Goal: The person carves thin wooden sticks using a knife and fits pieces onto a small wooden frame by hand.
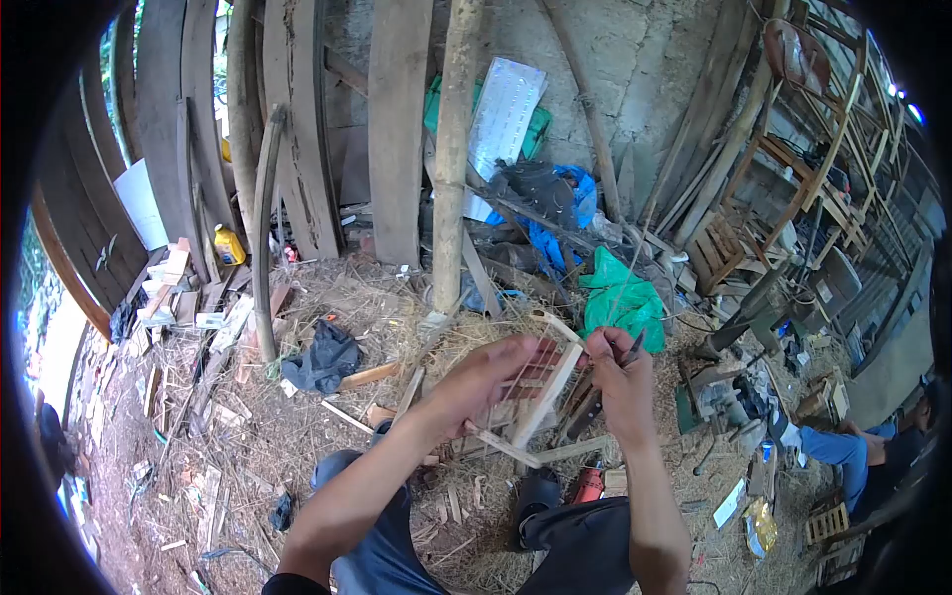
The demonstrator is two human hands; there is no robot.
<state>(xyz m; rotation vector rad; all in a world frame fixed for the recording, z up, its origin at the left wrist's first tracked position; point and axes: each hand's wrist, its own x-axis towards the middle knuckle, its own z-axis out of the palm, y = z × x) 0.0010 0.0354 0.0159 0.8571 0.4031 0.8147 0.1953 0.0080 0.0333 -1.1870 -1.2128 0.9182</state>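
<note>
A small pale wooden frame with slats is held above the ground, between my two hands. My left hand supports it from the left side, its fingers wrapped behind the slats. To the right, my right hand is closed in a pinch close to the frame's upper right end. A dark, narrow pointed tool sticks out from between its fingers. A dark blade-like object lies below that hand, partly hidden. Whether the right fingertips touch the frame is too small to tell.
Wood scraps and straw cover the ground. A wooden post stands ahead, with a green bag to its right. A dark cloth lies left. Another person sits at the far right. A red can is near my knees.
</note>
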